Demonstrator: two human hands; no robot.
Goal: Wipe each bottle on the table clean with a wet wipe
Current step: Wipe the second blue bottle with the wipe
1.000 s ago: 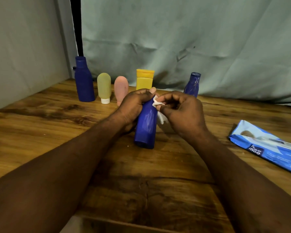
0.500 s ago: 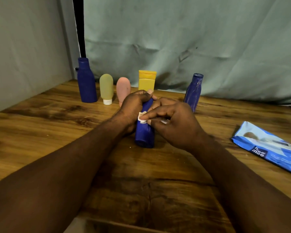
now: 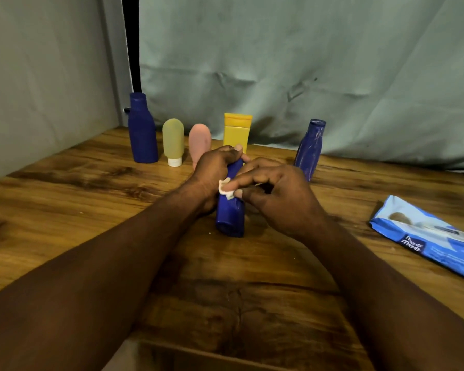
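Observation:
A dark blue bottle (image 3: 230,212) lies tilted at the table's middle, base toward me. My left hand (image 3: 214,170) grips its upper part from the left. My right hand (image 3: 273,195) pinches a small white wet wipe (image 3: 225,189) and presses it against the bottle's side. Along the back stand a tall blue bottle (image 3: 142,129), a yellow-green tube (image 3: 173,141), a pink tube (image 3: 199,143) partly hidden behind my left hand, a yellow bottle (image 3: 236,131) and a slim blue bottle (image 3: 310,148).
A blue wet-wipe pack (image 3: 429,236) lies flat at the right side of the wooden table (image 3: 65,210). Grey cloth hangs behind the bottles and a wall closes the left side. The table's front edge runs just below my forearms.
My right hand has slid the wipe from the bottle's top down and left across its side. The bottle stayed in my left hand's grip.

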